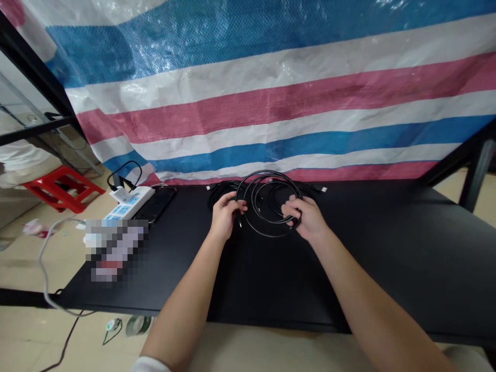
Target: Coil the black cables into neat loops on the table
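Note:
A black cable [253, 199] hangs in loose loops between my two hands, above the black table [271, 279]. My left hand [228, 214] is closed on the left side of the loops, and a plug end [239, 224] pokes out below its fingers. On the right side, the fingers of my right hand [304, 214] are wrapped round the same cable. Behind the loops lie more coiled black cables [217, 192] on the table, with a light connector [324, 189] showing at the right.
At the table's left stand a white power strip [134, 201] with a plugged-in adapter, a black phone [158, 201] and a pixelated item [120, 250]. A striped sheet [267, 103] hangs behind. A red stool [65, 188] and a partly visible person are at the left.

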`<act>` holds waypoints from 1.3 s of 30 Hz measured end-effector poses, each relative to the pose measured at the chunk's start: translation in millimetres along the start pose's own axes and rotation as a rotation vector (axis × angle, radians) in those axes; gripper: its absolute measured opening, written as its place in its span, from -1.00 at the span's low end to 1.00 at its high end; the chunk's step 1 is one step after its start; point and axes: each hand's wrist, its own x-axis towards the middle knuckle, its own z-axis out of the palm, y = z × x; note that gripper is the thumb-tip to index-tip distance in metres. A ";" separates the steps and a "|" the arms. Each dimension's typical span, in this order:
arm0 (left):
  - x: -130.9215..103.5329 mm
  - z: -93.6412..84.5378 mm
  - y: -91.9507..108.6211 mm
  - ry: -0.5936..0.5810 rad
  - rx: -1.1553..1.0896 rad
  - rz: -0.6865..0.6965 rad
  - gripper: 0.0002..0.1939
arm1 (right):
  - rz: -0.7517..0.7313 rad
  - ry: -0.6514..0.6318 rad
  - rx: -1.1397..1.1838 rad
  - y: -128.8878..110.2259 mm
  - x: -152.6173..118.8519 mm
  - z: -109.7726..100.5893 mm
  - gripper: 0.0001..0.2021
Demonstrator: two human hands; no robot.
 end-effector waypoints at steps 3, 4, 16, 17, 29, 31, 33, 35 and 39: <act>-2.9 -0.4 2.8 -0.112 -0.192 -0.090 -0.70 | 0.153 -0.155 -0.003 -11.2 -1.6 -10.6 -0.65; -4.4 -0.7 3.5 -0.133 -0.206 -0.097 -0.72 | 0.190 -0.185 -0.018 -12.1 -2.3 -12.0 -0.65; -3.1 -3.2 13.4 0.074 -0.413 -0.060 -0.57 | 0.259 -0.312 -0.180 -1.5 -3.7 -8.3 -0.70; -1.7 -6.4 16.7 0.105 -0.441 -0.069 -0.58 | 0.253 -0.305 -0.192 -0.4 -3.1 -8.2 -0.71; -14.7 18.5 -2.4 -0.041 -0.501 -0.323 -0.73 | -0.037 -0.025 0.141 7.1 -1.3 9.9 -0.37; -18.2 21.8 -4.4 -0.076 -0.511 -0.379 -0.78 | -0.016 -0.026 0.130 18.4 -1.5 18.1 -0.37; -18.9 20.5 -3.9 -0.054 -0.547 -0.351 -0.79 | 0.017 0.044 0.090 28.8 -1.3 25.3 -0.38; -17.2 16.8 -1.7 -0.002 -0.597 -0.260 -0.77 | 0.036 0.125 0.028 34.2 -1.6 30.1 -0.41; -11.6 9.8 6.2 0.034 -0.603 -0.238 -0.74 | 0.079 0.126 -0.038 30.1 -5.7 33.4 -0.50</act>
